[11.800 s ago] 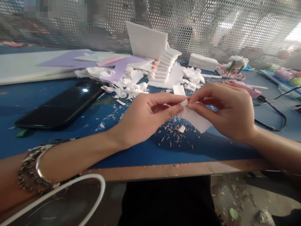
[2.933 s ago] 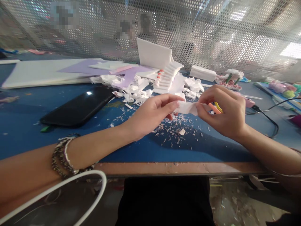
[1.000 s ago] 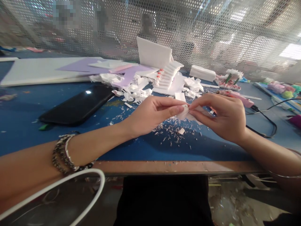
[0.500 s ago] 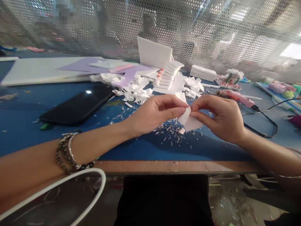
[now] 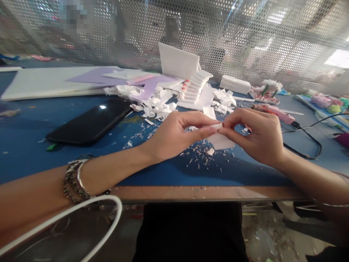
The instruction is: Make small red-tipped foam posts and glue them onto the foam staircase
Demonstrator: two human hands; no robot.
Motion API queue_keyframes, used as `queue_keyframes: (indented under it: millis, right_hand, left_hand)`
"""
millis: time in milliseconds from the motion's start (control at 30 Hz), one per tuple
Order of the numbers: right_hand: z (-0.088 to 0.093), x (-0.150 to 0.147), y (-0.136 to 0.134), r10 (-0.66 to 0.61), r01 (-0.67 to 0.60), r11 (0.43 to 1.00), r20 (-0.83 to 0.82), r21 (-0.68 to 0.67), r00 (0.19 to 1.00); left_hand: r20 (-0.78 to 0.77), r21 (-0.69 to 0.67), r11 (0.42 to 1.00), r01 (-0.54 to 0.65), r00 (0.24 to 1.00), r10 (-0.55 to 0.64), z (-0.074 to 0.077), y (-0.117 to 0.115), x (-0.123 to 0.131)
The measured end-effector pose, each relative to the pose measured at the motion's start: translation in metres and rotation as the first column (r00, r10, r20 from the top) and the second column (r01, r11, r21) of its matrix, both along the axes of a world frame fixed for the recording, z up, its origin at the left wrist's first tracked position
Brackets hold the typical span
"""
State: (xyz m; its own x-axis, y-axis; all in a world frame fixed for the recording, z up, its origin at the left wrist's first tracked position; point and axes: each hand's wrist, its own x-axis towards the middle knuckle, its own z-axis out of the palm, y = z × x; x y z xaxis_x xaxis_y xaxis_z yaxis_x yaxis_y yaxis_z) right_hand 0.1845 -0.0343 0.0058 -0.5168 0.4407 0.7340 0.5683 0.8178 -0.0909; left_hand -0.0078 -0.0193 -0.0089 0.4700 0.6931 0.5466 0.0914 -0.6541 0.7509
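White paper flap has swung up since a moment ago, pinched by left hand and right hand

No text, label, brand, number or sign can be read anywhere in the view. On the black phone-like device, only a bright white spot is shown, and it cannot be made out as a logo, digit or letter.
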Motion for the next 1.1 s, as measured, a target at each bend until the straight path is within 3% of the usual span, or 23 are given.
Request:
queue_keyframes:
  millis: [100, 200, 300, 467, 700, 800, 933, 1100]
  right_hand:
    - [0.001, 0.001, 0.002, 0.009, -0.011, 0.998, -0.042, -0.058, 0.999]
    - [0.001, 0.0, 0.002, 0.027, -0.042, 0.988, -0.103, -0.147, 0.994]
    - [-0.001, -0.001, 0.001, 0.038, -0.074, 0.972, -0.163, -0.221, 0.986]
    - [-0.003, -0.004, -0.001, 0.062, -0.125, 0.956, -0.234, -0.264, 0.97]
    - [-0.002, -0.006, -0.004, 0.008, -0.029, 0.991, -0.163, -0.131, 0.987]
    - [-0.001, -0.005, -0.003, -0.012, 0.007, 0.999, -0.108, -0.044, 0.994]
    - [-0.001, -0.002, -0.002, 0.007, -0.007, 1.0, -0.057, 0.005, 0.998]
    - [-0.001, 0.0, -0.001, 0.025, -0.024, 0.999, -0.018, 0.033, 1.0]
  left_hand:
    - [0.021, -0.111, 0.993, -0.033, 0.999, 0.036, 0.002, 0.0, 0.001]
    - [0.074, -0.174, 0.985, 0.012, 0.997, 0.001, 0.001, 0.001, 0.001]
    - [0.139, -0.2, 0.978, 0.057, 0.99, -0.03, -0.001, 0.003, 0.001]
    - [0.141, -0.177, 0.984, 0.008, 0.99, 0.017, -0.002, 0.003, 0.002]
    - [-0.023, -0.022, 0.994, -0.106, 0.994, 0.106, 0.002, -0.004, 0.003]
    - [-0.05, -0.036, 0.992, -0.121, 0.992, 0.119, 0.003, -0.007, 0.004]
    - [-0.01, -0.108, 0.993, -0.047, 0.999, 0.046, 0.001, -0.006, 0.004]
    - [0.014, -0.071, 0.997, 0.027, 1.0, -0.026, -0.003, -0.001, 0.001]
